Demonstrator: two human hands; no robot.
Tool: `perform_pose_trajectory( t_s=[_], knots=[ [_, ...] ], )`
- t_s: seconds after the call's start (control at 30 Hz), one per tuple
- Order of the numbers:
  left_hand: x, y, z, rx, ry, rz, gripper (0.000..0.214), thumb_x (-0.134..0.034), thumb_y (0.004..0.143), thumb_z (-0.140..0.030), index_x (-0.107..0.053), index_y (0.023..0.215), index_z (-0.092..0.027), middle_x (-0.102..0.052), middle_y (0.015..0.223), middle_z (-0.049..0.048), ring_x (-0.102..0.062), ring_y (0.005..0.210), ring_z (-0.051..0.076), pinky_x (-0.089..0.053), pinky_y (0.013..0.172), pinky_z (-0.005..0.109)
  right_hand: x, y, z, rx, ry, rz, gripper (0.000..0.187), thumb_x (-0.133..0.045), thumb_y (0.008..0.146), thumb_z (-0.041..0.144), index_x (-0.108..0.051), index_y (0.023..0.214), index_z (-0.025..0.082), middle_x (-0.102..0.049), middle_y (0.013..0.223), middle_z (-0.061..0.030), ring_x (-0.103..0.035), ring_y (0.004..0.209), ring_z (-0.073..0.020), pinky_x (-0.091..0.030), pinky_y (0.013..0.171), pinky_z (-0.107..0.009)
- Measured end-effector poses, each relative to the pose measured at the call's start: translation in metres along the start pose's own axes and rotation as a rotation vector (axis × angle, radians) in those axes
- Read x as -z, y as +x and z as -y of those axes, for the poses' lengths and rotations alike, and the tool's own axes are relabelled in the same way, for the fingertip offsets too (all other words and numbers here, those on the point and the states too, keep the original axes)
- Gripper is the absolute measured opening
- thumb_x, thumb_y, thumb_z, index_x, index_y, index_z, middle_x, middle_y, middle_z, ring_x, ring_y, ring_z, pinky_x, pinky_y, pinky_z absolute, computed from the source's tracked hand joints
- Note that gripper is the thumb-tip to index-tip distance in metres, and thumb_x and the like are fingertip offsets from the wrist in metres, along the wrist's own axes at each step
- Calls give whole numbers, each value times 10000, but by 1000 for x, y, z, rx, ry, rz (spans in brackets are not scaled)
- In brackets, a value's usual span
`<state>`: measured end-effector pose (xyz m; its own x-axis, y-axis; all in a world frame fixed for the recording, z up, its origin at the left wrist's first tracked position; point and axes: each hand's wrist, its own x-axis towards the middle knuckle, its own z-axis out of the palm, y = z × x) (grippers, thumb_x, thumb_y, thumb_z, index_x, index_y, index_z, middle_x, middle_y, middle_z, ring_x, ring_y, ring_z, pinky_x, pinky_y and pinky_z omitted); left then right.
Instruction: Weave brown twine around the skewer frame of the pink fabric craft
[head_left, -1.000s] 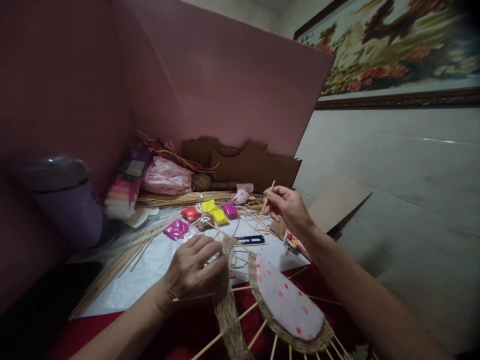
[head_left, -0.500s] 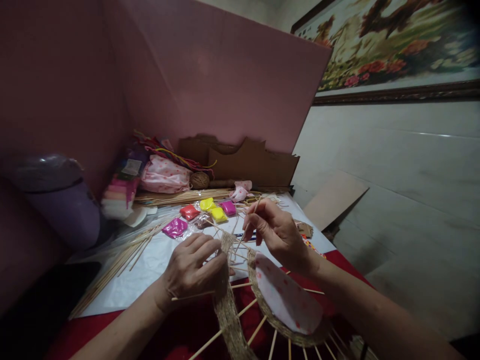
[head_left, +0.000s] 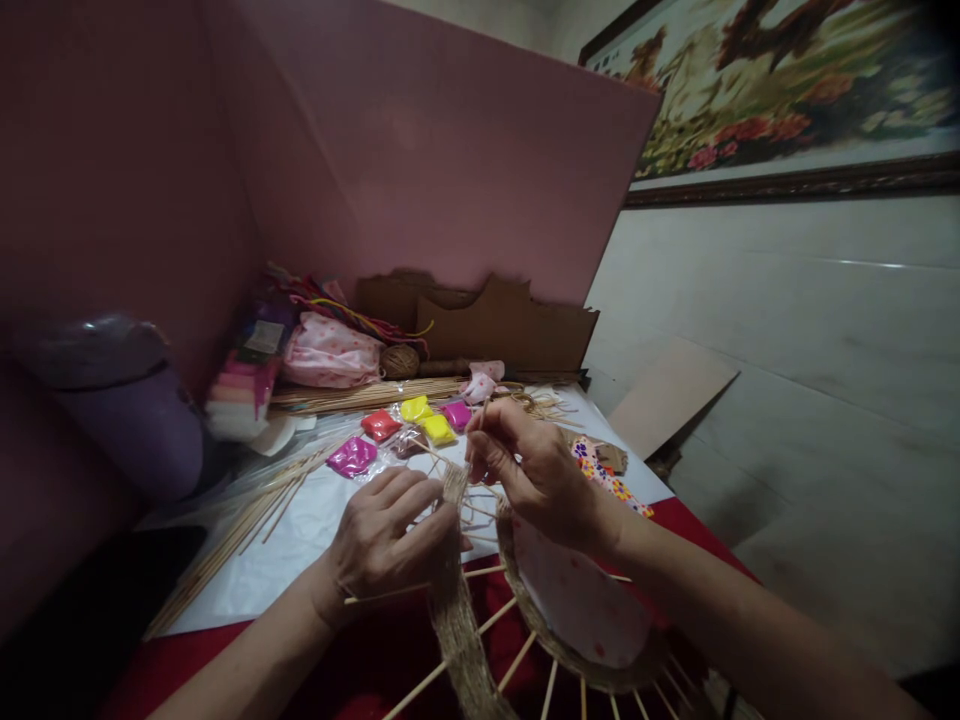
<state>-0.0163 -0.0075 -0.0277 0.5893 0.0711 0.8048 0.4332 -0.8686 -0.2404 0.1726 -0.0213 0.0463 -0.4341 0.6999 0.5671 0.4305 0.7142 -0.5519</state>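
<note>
A woven twine band (head_left: 466,630) with thin wooden sticks (head_left: 517,661) running through it stands in front of me. The sticks fan out from a twine-wrapped inner rim (head_left: 551,660) around a pale spotted cloth center (head_left: 589,590). My left hand (head_left: 390,530) is closed around the upper left part of the band; its fingertips are partly hidden behind it. Just right of the band's top, my right hand (head_left: 529,470) pinches a strand of twine (head_left: 470,468) between thumb and fingers. The strand's lower end is hard to follow.
Small bright clay packets (head_left: 352,456) lie on the white sheet (head_left: 277,560) beyond my hands. Loose sticks (head_left: 232,540) lie at left. A twine ball (head_left: 400,362) and cut cardboard (head_left: 510,325) are at the back. A purple bin (head_left: 131,420) stands far left.
My right hand has moved left with the twine, closer to the top of the band. A flower-patterned piece at right has come more into view. My left hand has stayed on the band.
</note>
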Motion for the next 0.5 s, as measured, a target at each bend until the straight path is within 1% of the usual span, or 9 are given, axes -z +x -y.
perform_pose_trajectory(
  t_s=[0.2,0.37,0.5],
  knots=[
    [0,0,0,-19,40,30,267,-676,716,-288,-610,966,-221,-618,833,49,-557,748,171,-465,650,328,-2,7,4,23,-47,8,96,-395,899,222,-439,823,183,-524,652,13,-499,559,-95,-399,550,-240],
    [1,0,0,-29,33,32,263,-684,708,-284,-618,951,-208,-619,842,58,-562,766,180,-471,650,336,-4,8,5,32,-61,-5,100,-392,898,215,-437,814,184,-505,642,18,-491,555,-96,-385,543,-242],
    [1,0,0,-31,37,25,259,-683,710,-281,-614,947,-202,-616,832,56,-561,765,179,-472,646,332,-3,10,5,13,-41,-22,102,-405,895,228,-455,820,182,-515,677,11,-501,594,-102,-402,579,-254]
  ],
)
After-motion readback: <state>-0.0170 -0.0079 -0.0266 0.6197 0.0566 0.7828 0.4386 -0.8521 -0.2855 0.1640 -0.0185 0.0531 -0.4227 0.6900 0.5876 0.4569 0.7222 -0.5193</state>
